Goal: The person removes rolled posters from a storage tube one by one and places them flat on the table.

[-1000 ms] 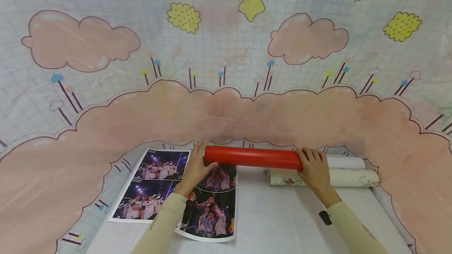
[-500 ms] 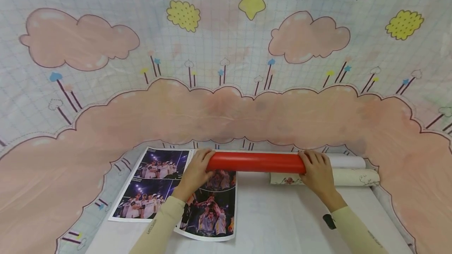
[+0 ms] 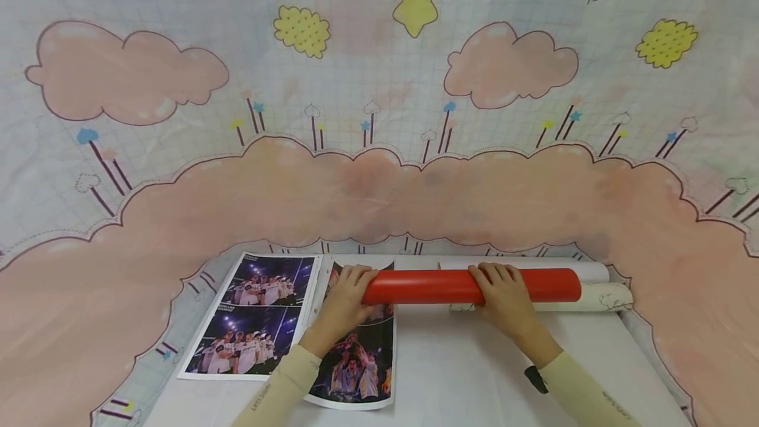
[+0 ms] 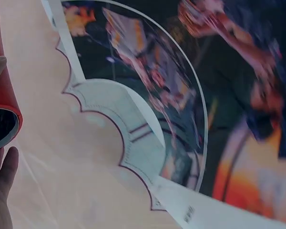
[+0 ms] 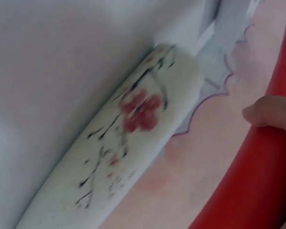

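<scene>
Both hands hold a red roll point(image 3: 439, 286) sideways above the back of the table. My left hand point(image 3: 342, 302) grips its left end, over the top of a photo poster point(image 3: 352, 368). In the left wrist view that end of the red roll point(image 4: 7, 98) is hollow and dark inside, with thumb and fingers on either side. My right hand point(image 3: 505, 302) grips the roll right of its middle, so the right end sticks out past the hand. Behind and below it lies a cream roll point(image 3: 605, 298) with a flower print, partly covered; its red blossom point(image 5: 142, 110) shows in the right wrist view.
A second photo poster point(image 3: 249, 315) lies flat at the left. Beside the cream roll, at the back right, lies a white roll point(image 3: 593, 272). White covering point(image 3: 450, 374) lies over the table, and a printed cloth point(image 3: 379, 196) hangs behind it.
The red roll has come lower and nearer and shifted right. My right hand has moved left along it, baring its right end. My left hand has shifted slightly right and nearer with the roll.
</scene>
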A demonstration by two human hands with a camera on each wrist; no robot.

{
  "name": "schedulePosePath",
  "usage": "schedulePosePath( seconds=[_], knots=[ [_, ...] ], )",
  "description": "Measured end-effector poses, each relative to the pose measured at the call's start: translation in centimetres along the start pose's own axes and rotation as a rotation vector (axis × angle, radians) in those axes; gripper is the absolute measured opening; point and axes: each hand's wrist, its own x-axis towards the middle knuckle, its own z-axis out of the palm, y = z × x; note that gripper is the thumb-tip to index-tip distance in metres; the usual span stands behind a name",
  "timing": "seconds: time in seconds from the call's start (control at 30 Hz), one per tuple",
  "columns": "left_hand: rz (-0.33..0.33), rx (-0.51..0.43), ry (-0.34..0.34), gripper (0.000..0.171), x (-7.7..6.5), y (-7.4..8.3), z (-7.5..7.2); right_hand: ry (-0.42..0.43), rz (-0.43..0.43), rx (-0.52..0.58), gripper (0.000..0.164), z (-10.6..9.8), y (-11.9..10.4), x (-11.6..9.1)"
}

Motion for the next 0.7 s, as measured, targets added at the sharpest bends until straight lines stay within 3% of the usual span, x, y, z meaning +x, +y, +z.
schedulePosePath(
  seconds=[0.23, 0.4, 0.53, 0.7],
  knots=[
    [0.037, 0.044, 0.011, 0.077, -0.1, 1.3, -0.1, -0.001, -0.036, -0.014, 0.085, 0.2, -1.9, 0.0],
    [0.012, -0.030, 0.035, 0.079, 0.2, 1.4, -0.7, 0.058, -0.038, -0.012, 0.088, 0.3, -2.0, 0.0],
    [-0.076, -0.204, 0.032, 0.081, -0.4, 1.9, -0.8, 0.091, -0.028, -0.006, 0.087, 0.0, -2.2, -0.3],
    [-0.220, -0.492, 0.132, 0.068, -1.5, 2.5, -1.1, 0.109, 0.000, 0.001, 0.087, -0.6, -2.1, -0.9]
  ],
)
